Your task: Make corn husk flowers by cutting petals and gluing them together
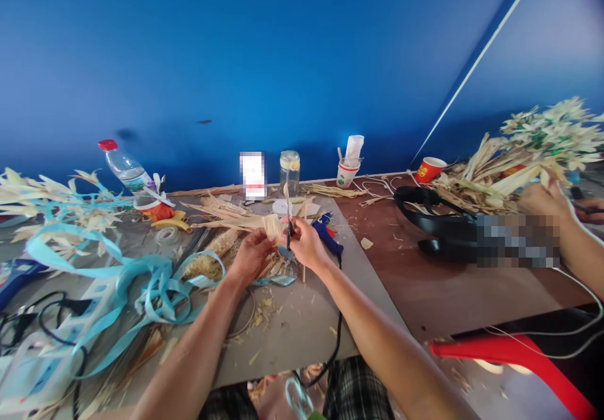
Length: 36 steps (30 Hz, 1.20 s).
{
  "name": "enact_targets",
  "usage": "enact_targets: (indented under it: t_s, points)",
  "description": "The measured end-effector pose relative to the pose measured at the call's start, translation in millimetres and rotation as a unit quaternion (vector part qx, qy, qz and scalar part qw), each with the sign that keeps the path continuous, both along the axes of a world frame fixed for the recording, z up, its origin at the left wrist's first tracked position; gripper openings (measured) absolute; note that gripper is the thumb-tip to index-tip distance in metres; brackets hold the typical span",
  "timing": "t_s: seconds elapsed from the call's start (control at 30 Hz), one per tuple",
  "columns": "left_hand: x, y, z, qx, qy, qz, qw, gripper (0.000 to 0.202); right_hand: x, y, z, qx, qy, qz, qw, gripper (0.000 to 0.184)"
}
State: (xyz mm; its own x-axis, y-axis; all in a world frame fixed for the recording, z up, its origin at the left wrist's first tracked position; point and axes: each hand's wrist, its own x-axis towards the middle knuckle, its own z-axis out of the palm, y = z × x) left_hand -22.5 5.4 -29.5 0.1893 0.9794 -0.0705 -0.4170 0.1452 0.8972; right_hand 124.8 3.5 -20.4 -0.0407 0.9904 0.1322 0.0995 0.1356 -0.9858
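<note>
Our left hand (252, 253) pinched the husk (272, 226) between its fingers at twelve o'clock, probably to steady it; our right hand's (307, 244) fingers gripped the scissors (289, 232), upright beside it. The glue gun (326, 234) lay at the husk's three o'clock, seemingly for easy reach.

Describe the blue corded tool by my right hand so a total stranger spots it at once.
Under the blue wall, find the grey work surface and the right hand above it. Just right of that hand lies the blue tool, its black cord running toward the near edge. Its deep blue sets it apart from the pale plant strips nearby.
</note>
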Motion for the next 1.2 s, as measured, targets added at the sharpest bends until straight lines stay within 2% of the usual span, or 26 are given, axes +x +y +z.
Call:
enact_targets:
  t_s: [0.2, 0.37, 0.47, 0.63, 0.8, 1.0, 1.2]
  points:
    - [-2, 3, -3.0, 0.014, 0.013, 0.015, 1.0, 0.024, 1, -3, 2.4, 0.028, -0.027, -0.007, 0.999, 0.045]
    - [-11, 6, 1.7, -0.002, -0.071, 0.053, 0.996, 0.024, 2, -5, -4.2, 0.034, -0.042, 0.035, 0.998, 0.044]
    - [-16, 8, 5.1, -0.006, -0.121, 0.073, 0.99, 0.02, -1, -8, -6.8, 0.038, -0.05, 0.064, 0.996, 0.038]
    - [-18, 7, 9.3, -0.011, -0.16, 0.096, 0.982, 0.019, -3, -14, 1.6, 0.053, -0.118, 0.085, 0.988, 0.027]
    - [-18, 8, 7.8, -0.008, -0.169, 0.091, 0.981, 0.019, -3, -17, 6.2, 0.07, -0.192, 0.094, 0.974, 0.024]
    - [-17, 10, 3.9, 0.012, -0.15, 0.078, 0.986, 0.017, -4, -15, -0.2, 0.092, -0.21, 0.112, 0.967, 0.024]
    - [-16, 10, 4.2, 0.002, -0.153, 0.09, 0.984, 0.019, -3, -17, 4.5, 0.087, -0.235, 0.115, 0.961, 0.024]
